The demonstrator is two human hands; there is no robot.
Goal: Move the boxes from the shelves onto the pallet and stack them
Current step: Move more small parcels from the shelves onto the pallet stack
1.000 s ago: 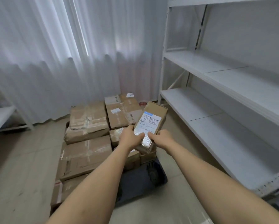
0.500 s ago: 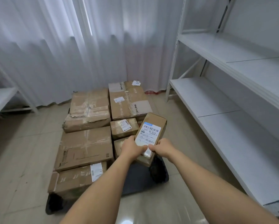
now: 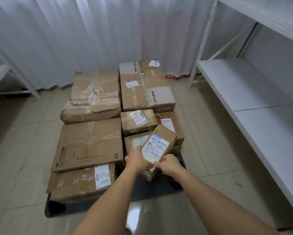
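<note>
A small brown box [image 3: 159, 145] with a white barcode label is tilted, near end low, held over the right near part of the dark pallet [image 3: 161, 189]. Taped cardboard boxes [image 3: 89, 143] cover the pallet's left and far parts. The white shelves [image 3: 254, 92] stand to the right.

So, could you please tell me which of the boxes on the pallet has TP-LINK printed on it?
The large box at the far right corner, nearest the curtain. TP-LINK is printed along its top; the other boxes show only tape or shipping labels.
</note>
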